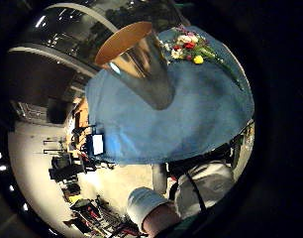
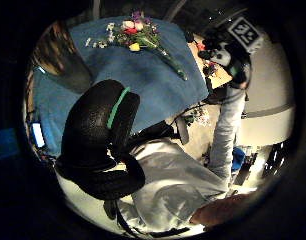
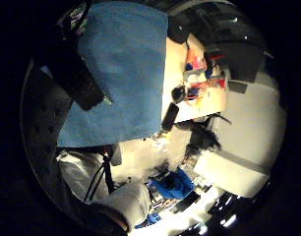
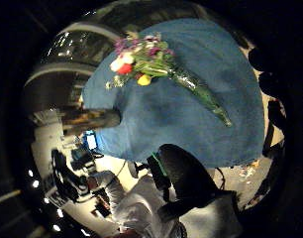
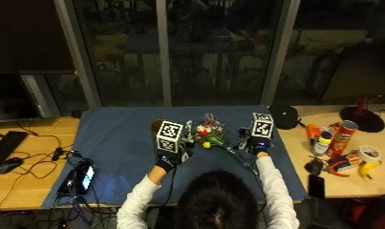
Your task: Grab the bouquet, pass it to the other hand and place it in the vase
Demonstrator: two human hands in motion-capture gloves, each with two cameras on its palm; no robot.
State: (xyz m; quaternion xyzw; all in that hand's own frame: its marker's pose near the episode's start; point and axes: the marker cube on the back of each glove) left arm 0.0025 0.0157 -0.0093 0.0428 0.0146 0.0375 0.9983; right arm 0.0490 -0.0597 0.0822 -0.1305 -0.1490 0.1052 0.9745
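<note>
A blue cloth (image 5: 115, 143) covers the middle of the wooden counter (image 5: 26, 186), with dark windows behind it. The bouquet (image 5: 212, 136) lies flat on the cloth. The vase (image 5: 156, 127) stands just beside the bouquet, with nothing in it. The left hand (image 5: 168, 160) and right hand (image 5: 255, 144) hover on either side of the bouquet, fingers loosely curled, holding nothing.

We see bare blue cloth (image 5: 115, 138) left of the vase (image 1: 141, 64); the bouquet (image 5: 214, 138) lies between our hands.
</note>
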